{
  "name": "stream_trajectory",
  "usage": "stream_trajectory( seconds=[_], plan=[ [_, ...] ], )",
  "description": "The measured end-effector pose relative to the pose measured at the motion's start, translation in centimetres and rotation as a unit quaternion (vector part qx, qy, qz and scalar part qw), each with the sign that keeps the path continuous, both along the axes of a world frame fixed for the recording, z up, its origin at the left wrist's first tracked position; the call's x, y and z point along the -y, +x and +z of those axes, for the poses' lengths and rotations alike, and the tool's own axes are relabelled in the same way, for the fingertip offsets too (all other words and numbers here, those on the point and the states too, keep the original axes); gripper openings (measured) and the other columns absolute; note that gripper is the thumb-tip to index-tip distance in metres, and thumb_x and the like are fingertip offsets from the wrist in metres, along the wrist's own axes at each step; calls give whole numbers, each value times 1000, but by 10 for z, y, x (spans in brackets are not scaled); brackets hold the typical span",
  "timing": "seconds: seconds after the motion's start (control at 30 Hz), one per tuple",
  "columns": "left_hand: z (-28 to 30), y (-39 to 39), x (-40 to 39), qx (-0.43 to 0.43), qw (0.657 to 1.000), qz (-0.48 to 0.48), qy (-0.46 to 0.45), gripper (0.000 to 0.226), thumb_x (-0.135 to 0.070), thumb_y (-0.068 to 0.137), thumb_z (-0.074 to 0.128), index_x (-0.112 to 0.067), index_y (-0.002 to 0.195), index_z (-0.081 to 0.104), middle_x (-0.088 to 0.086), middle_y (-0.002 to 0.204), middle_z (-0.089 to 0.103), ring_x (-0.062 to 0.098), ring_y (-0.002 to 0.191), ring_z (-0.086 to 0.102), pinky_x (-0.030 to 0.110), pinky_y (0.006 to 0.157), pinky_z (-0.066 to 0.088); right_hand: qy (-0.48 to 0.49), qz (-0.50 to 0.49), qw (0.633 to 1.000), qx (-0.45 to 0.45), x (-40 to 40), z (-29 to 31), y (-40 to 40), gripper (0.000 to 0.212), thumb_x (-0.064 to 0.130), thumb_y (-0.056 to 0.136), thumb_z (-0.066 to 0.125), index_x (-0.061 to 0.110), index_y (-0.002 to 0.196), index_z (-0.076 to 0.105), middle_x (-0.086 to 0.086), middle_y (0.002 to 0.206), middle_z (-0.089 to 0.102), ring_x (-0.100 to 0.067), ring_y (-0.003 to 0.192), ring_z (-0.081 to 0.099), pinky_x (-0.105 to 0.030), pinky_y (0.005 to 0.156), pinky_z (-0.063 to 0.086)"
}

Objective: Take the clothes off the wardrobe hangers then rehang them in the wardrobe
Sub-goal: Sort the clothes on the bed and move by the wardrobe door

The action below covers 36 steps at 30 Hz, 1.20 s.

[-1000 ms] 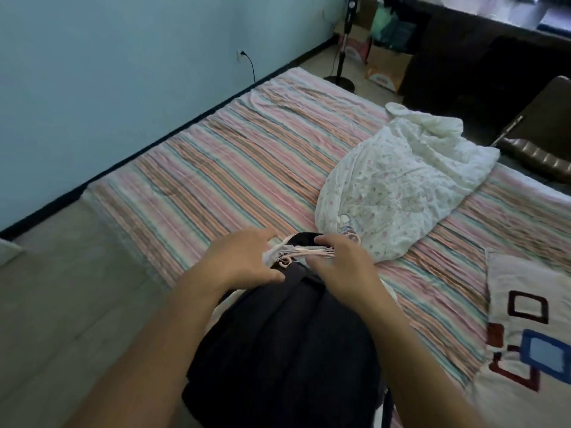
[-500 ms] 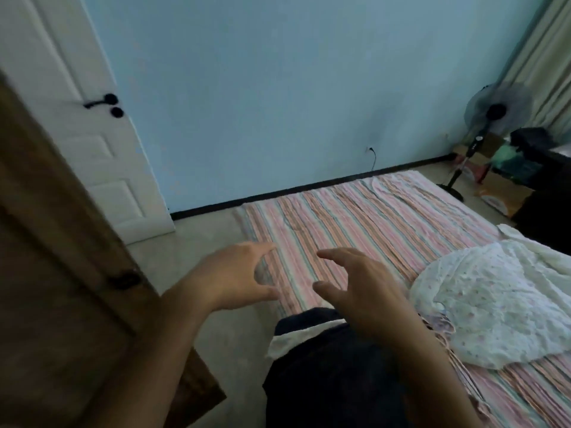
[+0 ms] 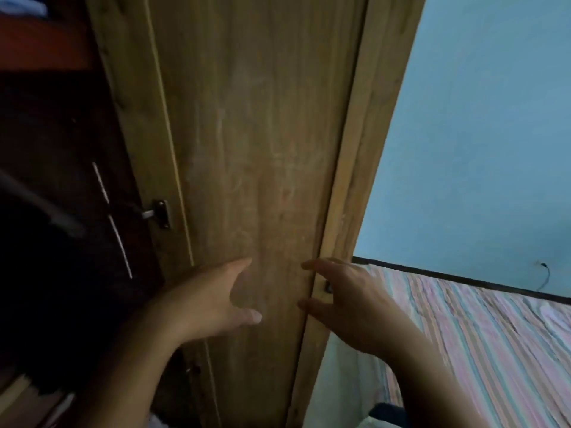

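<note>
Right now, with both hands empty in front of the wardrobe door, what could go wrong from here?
1. The right hand has fingers by the edge of the door; if the door swings, they could get pinched.
2. The left hand is open with no grip on anything, and the wardrobe interior is dark and blurred, so reaching in for a hanger may miss or snag clothes.

The wardrobe door (image 3: 253, 149) stands in the middle, with the wardrobe's inside (image 3: 55, 180) to its left (a latch (image 3: 159, 214) sits on that edge). The bed (image 3: 494, 335) lies to the right, against the wall (image 3: 494, 134). Both hands, left hand (image 3: 213, 301) and right hand (image 3: 346, 304), hover before the door.
</note>
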<state>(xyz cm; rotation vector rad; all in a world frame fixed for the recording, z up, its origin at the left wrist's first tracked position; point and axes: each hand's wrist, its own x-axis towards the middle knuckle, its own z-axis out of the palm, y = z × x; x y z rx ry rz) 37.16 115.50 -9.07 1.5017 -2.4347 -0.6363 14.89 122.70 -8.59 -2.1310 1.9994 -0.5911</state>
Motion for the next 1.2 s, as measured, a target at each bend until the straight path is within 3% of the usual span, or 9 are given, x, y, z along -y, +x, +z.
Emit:
stream_trajectory(
  seconds=[0.13,0.23,0.3,0.4,0.53,0.7,0.83,1.0,1.2],
  plan=[
    [8,73,-8,-35,998,51,18,78,-55,74,77,-60,136,31,-29,139,35,-12,116,41,17,92,39,-10,64,997,-40,29,1,47,60,57,84,65,44,138,42,19,142,48,4,103,54,-8,72,33],
    [7,116,-13,-18,993,115,10,91,-58,73,76,-50,147,24,-21,152,30,4,134,35,32,107,39,-15,111,992,-49,49,1,79,60,57,84,64,45,137,40,21,140,48,7,107,46,-5,64,28],
    [7,142,-16,-16,987,159,-1,98,-62,71,75,-46,151,20,-16,157,25,10,142,28,40,113,35,-17,153,987,-45,60,5,100,57,56,85,64,44,136,42,20,138,50,3,112,51,-7,68,34],
    [5,177,-24,-9,981,189,-43,104,-78,65,64,-44,152,19,-18,157,26,8,143,27,36,114,33,-14,207,978,-28,78,16,134,51,51,88,64,37,135,50,13,132,57,-5,112,59,-19,84,50],
    [5,212,-31,1,963,249,-108,89,-72,76,61,-37,151,27,-15,153,35,9,138,36,27,105,36,-7,245,970,5,104,26,184,35,40,89,68,32,122,61,12,102,63,-9,94,63,-21,70,46],
    [14,234,-31,-1,947,297,-121,83,-59,85,62,-25,153,29,-6,155,37,14,139,38,39,110,39,24,250,968,9,153,35,252,38,40,91,65,24,125,63,-1,118,66,-21,110,63,-41,93,54],
    [16,245,-45,8,946,303,-112,88,-68,81,60,-33,154,24,-12,155,35,10,138,39,35,109,40,55,240,967,-63,199,48,305,45,43,91,61,19,130,58,-6,119,64,-27,108,63,-40,92,54],
    [13,264,-54,1,945,315,-87,85,-65,84,58,-33,154,22,-11,156,33,8,138,37,27,106,37,35,209,976,-58,236,54,355,40,32,91,64,13,125,56,-9,116,63,-28,95,64,-33,72,49],
    [22,277,-39,24,937,330,-115,71,-57,91,56,-31,151,30,-9,149,44,10,130,46,19,85,33,29,175,984,-18,257,48,387,47,40,94,58,11,130,51,-14,127,58,-36,114,60,-38,84,47]
  ],
)
